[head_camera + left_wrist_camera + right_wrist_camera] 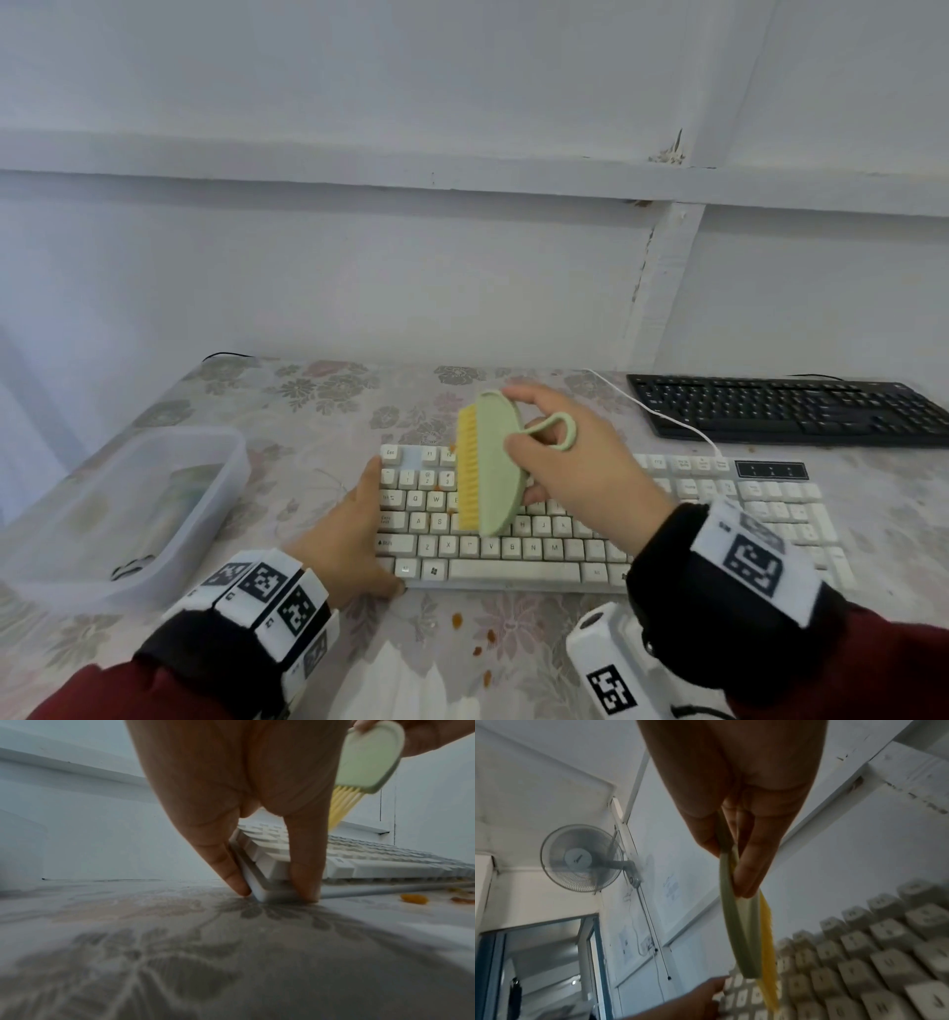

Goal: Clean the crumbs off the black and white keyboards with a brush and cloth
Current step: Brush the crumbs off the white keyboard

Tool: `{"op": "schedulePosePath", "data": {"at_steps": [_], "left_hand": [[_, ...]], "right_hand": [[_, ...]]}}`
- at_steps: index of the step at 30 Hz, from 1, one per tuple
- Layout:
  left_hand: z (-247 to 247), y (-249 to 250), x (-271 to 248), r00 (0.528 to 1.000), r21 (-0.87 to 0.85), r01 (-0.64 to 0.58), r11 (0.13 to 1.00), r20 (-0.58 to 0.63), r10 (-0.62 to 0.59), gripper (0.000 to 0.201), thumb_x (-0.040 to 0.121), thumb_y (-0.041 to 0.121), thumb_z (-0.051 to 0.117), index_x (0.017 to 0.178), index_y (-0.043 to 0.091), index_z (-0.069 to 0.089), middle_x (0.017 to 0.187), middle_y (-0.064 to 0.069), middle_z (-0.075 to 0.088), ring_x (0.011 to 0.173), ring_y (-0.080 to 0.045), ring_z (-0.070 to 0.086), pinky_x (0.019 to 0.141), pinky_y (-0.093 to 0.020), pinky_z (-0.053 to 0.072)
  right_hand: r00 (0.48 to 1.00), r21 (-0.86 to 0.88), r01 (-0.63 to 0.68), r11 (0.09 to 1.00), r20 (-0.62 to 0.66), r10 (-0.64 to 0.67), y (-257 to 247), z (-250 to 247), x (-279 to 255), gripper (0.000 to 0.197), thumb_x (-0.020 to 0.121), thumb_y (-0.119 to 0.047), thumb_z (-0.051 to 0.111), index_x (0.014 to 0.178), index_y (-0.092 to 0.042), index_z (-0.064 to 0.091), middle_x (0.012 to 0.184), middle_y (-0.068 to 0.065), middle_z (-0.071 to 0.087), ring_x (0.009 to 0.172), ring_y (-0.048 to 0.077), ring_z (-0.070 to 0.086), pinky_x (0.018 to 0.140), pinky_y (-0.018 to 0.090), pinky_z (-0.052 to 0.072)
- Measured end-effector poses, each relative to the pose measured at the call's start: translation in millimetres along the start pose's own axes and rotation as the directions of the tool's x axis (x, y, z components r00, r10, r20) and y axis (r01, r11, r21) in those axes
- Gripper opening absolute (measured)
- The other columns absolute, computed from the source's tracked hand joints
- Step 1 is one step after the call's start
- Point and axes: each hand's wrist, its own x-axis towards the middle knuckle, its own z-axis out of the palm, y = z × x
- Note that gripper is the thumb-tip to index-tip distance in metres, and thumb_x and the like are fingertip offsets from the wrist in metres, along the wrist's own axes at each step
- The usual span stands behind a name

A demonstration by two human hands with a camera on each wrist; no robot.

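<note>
The white keyboard (539, 570) lies across the middle of the flowered table. My left hand (369, 529) holds its left end, finger and thumb pinching the near-left corner (273, 894). My right hand (544, 452) grips a green brush (493, 478) with yellow bristles, tilted on edge just above the left keys, bristles pointing left. The right wrist view shows the brush (739, 933) pinched between thumb and fingers over the keys (885, 953). Orange crumbs (437, 487) sit between keys; more crumbs (457, 621) lie in front. The black keyboard (791, 411) rests at the back right.
A clear plastic box (154, 514) stands at the left of the table. A white cable (662, 416) runs between the keyboards. Something white and folded (400, 683), cloth or paper, lies at the near edge. A wall rises close behind the table.
</note>
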Motion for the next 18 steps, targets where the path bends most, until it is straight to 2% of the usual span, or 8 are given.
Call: {"op": "schedulePosePath", "data": {"at_steps": [3, 5, 8, 10, 12, 15, 17, 18], "left_hand": [[0.5, -1.3, 0.4, 1.000, 0.009, 0.012, 1.000, 0.002, -0.012, 0.129, 0.056, 0.024, 0.081, 0.143, 0.031, -0.015, 0.128, 0.004, 0.045, 0.111, -0.013, 0.051, 0.095, -0.031, 0.048], [0.7, -1.6, 0.6, 1.000, 0.018, 0.025, 1.000, 0.001, -0.025, 0.130, 0.058, 0.023, 0.081, 0.143, 0.030, -0.016, 0.127, 0.005, 0.044, 0.111, -0.013, 0.051, 0.096, -0.032, 0.047], [0.6, 1.8, -0.2, 1.000, 0.017, 0.010, 1.000, -0.011, -0.010, 0.126, 0.059, 0.020, 0.081, 0.142, 0.033, -0.013, 0.121, 0.005, 0.047, 0.107, -0.012, 0.053, 0.093, -0.031, 0.049], [0.5, 2.4, -0.9, 1.000, 0.018, 0.007, 1.000, -0.012, -0.007, 0.126, 0.060, 0.019, 0.081, 0.141, 0.034, -0.014, 0.121, 0.005, 0.047, 0.106, -0.012, 0.053, 0.093, -0.031, 0.049], [0.6, 1.6, -1.0, 1.000, 0.025, 0.020, 0.999, -0.007, -0.020, 0.127, 0.061, 0.020, 0.081, 0.142, 0.033, -0.016, 0.122, 0.006, 0.046, 0.107, -0.013, 0.052, 0.094, -0.031, 0.049], [0.9, 0.0, -0.5, 1.000, 0.025, 0.020, 0.999, -0.006, -0.020, 0.128, 0.059, 0.023, 0.081, 0.142, 0.034, -0.016, 0.125, 0.003, 0.046, 0.109, -0.014, 0.052, 0.095, -0.033, 0.048], [1.4, -1.5, 0.3, 1.000, 0.017, 0.017, 1.000, -0.003, -0.017, 0.128, 0.058, 0.023, 0.081, 0.142, 0.034, -0.015, 0.126, 0.003, 0.046, 0.110, -0.013, 0.052, 0.095, -0.033, 0.048], [1.5, -2.0, 0.4, 1.000, 0.015, 0.018, 1.000, -0.002, -0.018, 0.128, 0.058, 0.023, 0.081, 0.142, 0.033, -0.014, 0.127, 0.003, 0.046, 0.110, -0.013, 0.052, 0.096, -0.033, 0.048]], "right_hand": [[0.999, -0.064, -0.004, 0.998, 0.045, 0.007, 6.3, 11.9, -10.6, 0.032, 0.087, -0.012, 0.052, 0.111, -0.032, 0.055, 0.091, 0.017, 0.064, 0.078, 0.032, 0.065, 0.066, 0.049, 0.058], [0.996, -0.061, -0.019, 0.998, 0.085, 0.024, 8.9, 16.8, -18.7, 0.030, 0.086, -0.011, 0.052, 0.107, -0.032, 0.055, 0.094, 0.019, 0.065, 0.083, 0.040, 0.063, 0.067, 0.051, 0.057], [0.989, -0.048, -0.054, 0.997, 0.139, 0.060, 9.4, 16.0, -23.5, 0.033, 0.086, -0.009, 0.052, 0.111, -0.030, 0.055, 0.079, 0.015, 0.063, 0.068, 0.027, 0.062, 0.067, 0.041, 0.060], [0.990, -0.020, -0.067, 0.998, 0.126, 0.069, 4.8, 10.6, -21.9, 0.031, 0.086, -0.008, 0.053, 0.108, -0.029, 0.059, 0.067, 0.004, 0.058, 0.060, 0.016, 0.057, 0.065, 0.039, 0.059], [0.997, 0.003, -0.038, 0.999, 0.074, 0.038, -0.5, 5.1, -16.4, 0.029, 0.085, -0.007, 0.054, 0.101, -0.030, 0.061, 0.067, 0.001, 0.060, 0.061, 0.015, 0.059, 0.063, 0.039, 0.059], [1.000, -0.008, 0.014, 1.000, -0.021, -0.014, -2.7, 3.2, -8.5, 0.031, 0.086, -0.008, 0.054, 0.105, -0.031, 0.059, 0.074, 0.006, 0.061, 0.066, 0.017, 0.064, 0.062, 0.038, 0.060], [1.000, -0.045, 0.009, 0.999, 0.004, -0.009, -0.2, 8.0, -10.1, 0.032, 0.086, -0.009, 0.053, 0.109, -0.031, 0.057, 0.078, 0.012, 0.061, 0.070, 0.026, 0.062, 0.065, 0.042, 0.060], [0.999, -0.057, -0.005, 0.998, 0.041, 0.007, 1.7, 11.5, -12.9, 0.031, 0.086, -0.009, 0.053, 0.110, -0.030, 0.057, 0.079, 0.014, 0.061, 0.068, 0.025, 0.060, 0.066, 0.043, 0.060]]}}
